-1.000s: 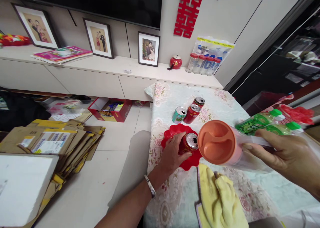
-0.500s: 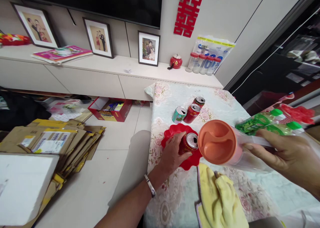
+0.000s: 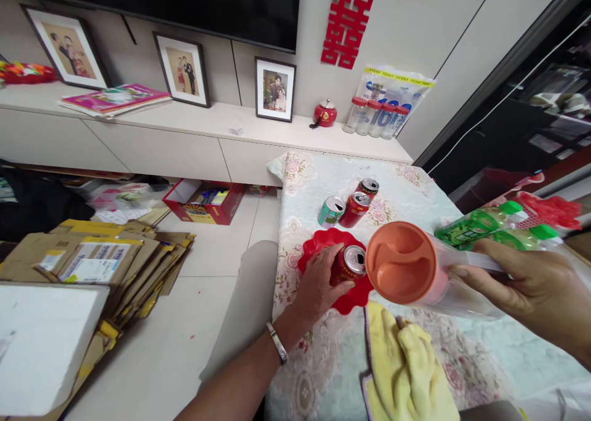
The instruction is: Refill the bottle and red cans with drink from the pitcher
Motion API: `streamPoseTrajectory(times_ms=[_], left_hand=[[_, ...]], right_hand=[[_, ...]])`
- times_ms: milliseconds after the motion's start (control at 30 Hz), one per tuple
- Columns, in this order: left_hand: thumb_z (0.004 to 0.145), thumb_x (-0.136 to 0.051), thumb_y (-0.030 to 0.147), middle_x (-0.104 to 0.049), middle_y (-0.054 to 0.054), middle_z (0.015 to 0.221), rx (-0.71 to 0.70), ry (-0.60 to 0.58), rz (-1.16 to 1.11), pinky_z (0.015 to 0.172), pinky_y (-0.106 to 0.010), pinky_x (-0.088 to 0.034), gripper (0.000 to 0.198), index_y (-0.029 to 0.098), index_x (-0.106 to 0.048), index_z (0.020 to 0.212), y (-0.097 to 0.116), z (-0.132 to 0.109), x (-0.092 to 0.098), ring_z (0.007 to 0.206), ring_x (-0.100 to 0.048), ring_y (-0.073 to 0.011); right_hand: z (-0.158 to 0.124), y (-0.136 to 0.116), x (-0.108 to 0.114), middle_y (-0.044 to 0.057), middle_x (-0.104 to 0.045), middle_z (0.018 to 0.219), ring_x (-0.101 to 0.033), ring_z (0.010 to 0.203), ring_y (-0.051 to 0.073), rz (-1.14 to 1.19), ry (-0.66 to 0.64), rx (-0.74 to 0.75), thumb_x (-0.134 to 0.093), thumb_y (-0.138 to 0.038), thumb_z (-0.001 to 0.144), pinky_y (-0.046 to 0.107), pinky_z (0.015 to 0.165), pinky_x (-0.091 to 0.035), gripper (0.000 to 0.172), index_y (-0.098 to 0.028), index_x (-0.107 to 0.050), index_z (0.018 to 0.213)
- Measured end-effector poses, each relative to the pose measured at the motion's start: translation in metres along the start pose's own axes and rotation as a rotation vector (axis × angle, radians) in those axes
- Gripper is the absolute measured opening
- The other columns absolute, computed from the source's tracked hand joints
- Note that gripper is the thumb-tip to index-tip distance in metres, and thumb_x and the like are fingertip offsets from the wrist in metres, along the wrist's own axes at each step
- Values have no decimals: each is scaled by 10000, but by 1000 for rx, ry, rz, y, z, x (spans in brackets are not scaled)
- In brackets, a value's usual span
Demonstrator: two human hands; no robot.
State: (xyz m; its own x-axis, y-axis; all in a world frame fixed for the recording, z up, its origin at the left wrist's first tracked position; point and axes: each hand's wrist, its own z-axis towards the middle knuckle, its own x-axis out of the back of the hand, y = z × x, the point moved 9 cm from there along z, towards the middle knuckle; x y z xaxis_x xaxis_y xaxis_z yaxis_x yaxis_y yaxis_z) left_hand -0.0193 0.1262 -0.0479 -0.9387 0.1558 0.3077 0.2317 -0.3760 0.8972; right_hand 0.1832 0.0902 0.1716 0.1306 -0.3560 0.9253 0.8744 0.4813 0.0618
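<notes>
My left hand (image 3: pixel 318 282) is wrapped round an opened red can (image 3: pixel 346 267), over a scalloped red plate (image 3: pixel 355 299). My right hand (image 3: pixel 521 279) grips the handle of a clear pitcher (image 3: pixel 466 288), tipped so that its orange lid (image 3: pixel 401 262) faces left, close beside the can. No liquid can be made out between pitcher and can. Behind the plate stand a teal can (image 3: pixel 331 212) and two more red cans, one nearer (image 3: pixel 354 210) and one farther (image 3: pixel 368 188). A crumpled yellow cloth (image 3: pixel 409 365) lies in front of the pitcher.
Green-capped bottles (image 3: pixel 484 221) lie at the right beside a red basket (image 3: pixel 530 205). Behind the flowered tablecloth (image 3: pixel 309 175), a white cabinet (image 3: pixel 231 125) holds frames, a red pot (image 3: pixel 325 113) and several jars. Flattened cardboard (image 3: pixel 133 255) and a white box (image 3: pixel 46 347) are at the left.
</notes>
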Motion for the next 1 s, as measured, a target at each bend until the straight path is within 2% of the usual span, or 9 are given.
streamPoseTrajectory(times_ms=[200,433,567,700,867,1000], left_hand=[[787,-838,166,-591,-116,1517,15,0,-7,1183,-604,-412,820,302,-444,1493,-1,-1,0,1403,-554,-361],[785,-835,147,-590,-118,1515,25,-7,-10,1191,-600,-409,821,287,-444,1493,-2,-1,-1,1406,-551,-359],[783,-842,156,-598,-118,1504,26,-3,-10,1184,-600,-415,815,287,-451,1485,-1,0,0,1399,-557,-361],[791,-843,181,-598,-117,1507,23,-8,-17,1175,-599,-420,809,294,-450,1488,-1,0,-1,1391,-563,-361],[795,-835,184,-602,-112,1500,24,1,-11,1176,-591,-417,800,297,-452,1488,-1,0,-1,1384,-567,-355],[791,-839,192,-602,-104,1500,30,-2,-3,1176,-593,-417,805,303,-450,1487,-3,0,-1,1382,-570,-353]], right_hand=[[0,-1,0,-95,-369,434,-355,301,98,6,4,-1,-498,-613,1009,234,317,-309,479,-241,-561,715],[-1,-1,-1,-106,-325,435,-347,304,93,-25,6,11,-484,-613,1020,229,323,-301,490,-257,-490,683],[-2,1,-2,-109,-307,446,-339,313,95,-15,5,4,-492,-607,1020,236,336,-295,478,-258,-496,694],[-3,4,-3,-97,-369,444,-369,315,104,-8,-6,-10,-507,-614,1007,242,341,-308,463,-254,-524,715],[-4,5,-2,-108,-301,452,-334,321,95,-4,4,-29,-505,-630,1003,243,348,-286,486,-261,-485,687],[-3,2,0,-108,-310,443,-343,307,93,-10,6,1,-487,-615,1018,237,332,-294,485,-258,-492,690]])
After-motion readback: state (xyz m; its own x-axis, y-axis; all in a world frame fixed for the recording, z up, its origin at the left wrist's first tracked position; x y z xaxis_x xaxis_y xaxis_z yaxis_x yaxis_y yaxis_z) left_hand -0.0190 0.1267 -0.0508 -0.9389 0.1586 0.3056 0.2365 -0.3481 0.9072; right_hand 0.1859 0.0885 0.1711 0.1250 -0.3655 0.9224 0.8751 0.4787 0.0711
